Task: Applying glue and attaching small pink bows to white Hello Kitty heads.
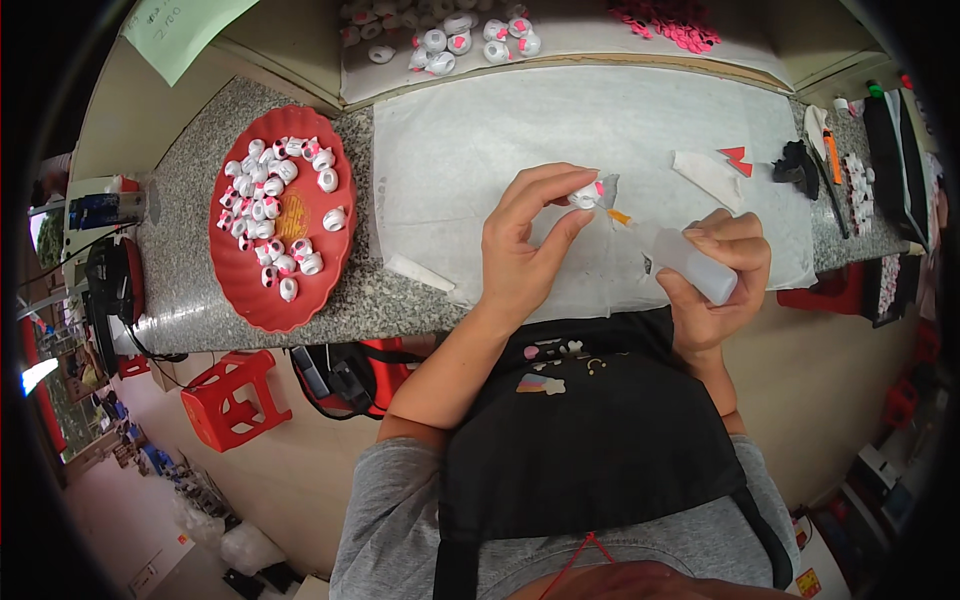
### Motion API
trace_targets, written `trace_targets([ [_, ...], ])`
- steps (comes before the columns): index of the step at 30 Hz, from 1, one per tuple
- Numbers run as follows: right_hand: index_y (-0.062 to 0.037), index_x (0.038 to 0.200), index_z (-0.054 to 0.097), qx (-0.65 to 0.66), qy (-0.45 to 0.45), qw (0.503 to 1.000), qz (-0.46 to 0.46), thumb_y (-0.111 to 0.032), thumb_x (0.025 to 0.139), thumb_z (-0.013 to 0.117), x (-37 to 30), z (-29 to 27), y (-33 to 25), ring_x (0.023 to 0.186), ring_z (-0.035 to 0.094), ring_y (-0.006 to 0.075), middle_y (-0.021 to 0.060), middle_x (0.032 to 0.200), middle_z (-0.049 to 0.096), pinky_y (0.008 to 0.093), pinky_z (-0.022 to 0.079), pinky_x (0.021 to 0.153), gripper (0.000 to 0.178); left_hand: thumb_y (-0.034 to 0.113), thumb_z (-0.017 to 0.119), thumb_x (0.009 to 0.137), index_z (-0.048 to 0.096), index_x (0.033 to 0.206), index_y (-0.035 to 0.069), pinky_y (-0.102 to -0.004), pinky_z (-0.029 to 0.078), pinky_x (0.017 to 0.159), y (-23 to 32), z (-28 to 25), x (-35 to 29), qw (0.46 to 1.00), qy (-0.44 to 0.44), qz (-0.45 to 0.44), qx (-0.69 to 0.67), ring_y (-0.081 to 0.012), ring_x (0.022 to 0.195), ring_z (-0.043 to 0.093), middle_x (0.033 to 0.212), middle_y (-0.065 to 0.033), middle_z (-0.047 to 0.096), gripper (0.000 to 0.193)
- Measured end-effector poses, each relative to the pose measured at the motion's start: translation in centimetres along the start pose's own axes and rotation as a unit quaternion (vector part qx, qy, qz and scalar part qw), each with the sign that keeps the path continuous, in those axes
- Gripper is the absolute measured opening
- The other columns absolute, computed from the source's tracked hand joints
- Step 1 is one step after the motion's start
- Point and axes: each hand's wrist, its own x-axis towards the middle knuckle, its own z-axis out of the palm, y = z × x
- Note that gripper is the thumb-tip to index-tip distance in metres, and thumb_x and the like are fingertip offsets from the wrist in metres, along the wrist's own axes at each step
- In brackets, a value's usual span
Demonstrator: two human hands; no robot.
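Note:
My left hand (525, 235) pinches a small white figurine piece with a pink spot (587, 195) between thumb and fingertips, above the white paper. In my right hand (728, 265) is a translucent white squeeze bottle (700, 268), tilted so that its narrow orange tip (619, 216) points at the piece. A small gap seems to lie between tip and piece, though contact is hard to judge. To the left, a red scalloped plate (225, 275) carries many similar white pieces with pink and dark spots.
White paper (450, 130) covers the middle of the speckled stone counter (185, 240). On a shelf behind lie more white pieces (440, 62) and a pile of pink bits (690, 35). A folded white scrap (708, 180), red scraps (738, 160) and an orange-handled tool (831, 155) lie to the right.

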Motion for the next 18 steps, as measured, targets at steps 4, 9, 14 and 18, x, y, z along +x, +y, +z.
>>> trace_targets([
  [4, -0.0024, 0.079, 0.043, 0.038, 0.036, 0.993, 0.103, 0.002, 0.059, 0.059, 1.4, -0.9, 0.6, 0.063, 0.043, 0.0148, 0.0093, 0.077, 0.043, 0.0233, 0.040, 0.053, 0.026, -0.007, 0.055, 0.068, 0.051, 0.099, 0.000, -0.0229, 0.041, 0.072, 0.0, -0.1, 0.1, 0.997, 0.041, -0.027, -0.055, -0.0130, 0.083, 0.050, 0.097, -0.0084, 0.049, 0.032],
  [9, 0.0002, 0.084, 0.042, 0.043, -0.019, 0.965, 0.259, 0.002, 0.064, 0.054, 6.0, -1.8, 3.3, 0.067, 0.050, 0.0141, 0.0089, 0.083, 0.045, 0.0244, 0.044, 0.054, 0.024, -0.006, 0.055, 0.070, 0.048, 0.102, -0.001, -0.0241, 0.041, 0.074, 0.5, -0.4, -0.2, 0.983, 0.084, -0.086, -0.140, -0.0123, 0.084, 0.052, 0.096, -0.0074, 0.049, 0.033],
  [14, 0.0000, 0.090, 0.047, -0.142, -0.083, 0.955, 0.246, -0.012, 0.069, 0.057, 11.5, -2.9, 10.8, 0.068, 0.054, 0.0186, 0.0086, 0.077, 0.052, 0.0277, 0.045, 0.056, 0.026, -0.005, 0.055, 0.070, 0.048, 0.101, -0.001, -0.0238, 0.042, 0.074, 0.8, -0.2, -0.1, 0.981, 0.077, -0.084, -0.159, -0.0121, 0.083, 0.052, 0.093, -0.0070, 0.052, 0.033],
  [18, 0.0026, 0.082, 0.051, -0.475, -0.125, 0.861, 0.132, -0.020, 0.069, 0.059, 14.9, -1.4, 13.5, 0.067, 0.054, 0.0275, 0.0160, 0.072, 0.054, 0.0342, 0.042, 0.059, 0.028, -0.004, 0.056, 0.070, 0.049, 0.101, -0.001, -0.0235, 0.042, 0.073, 0.8, -0.2, 0.1, 0.979, 0.073, -0.093, -0.167, -0.0118, 0.083, 0.052, 0.092, -0.0067, 0.053, 0.032],
])
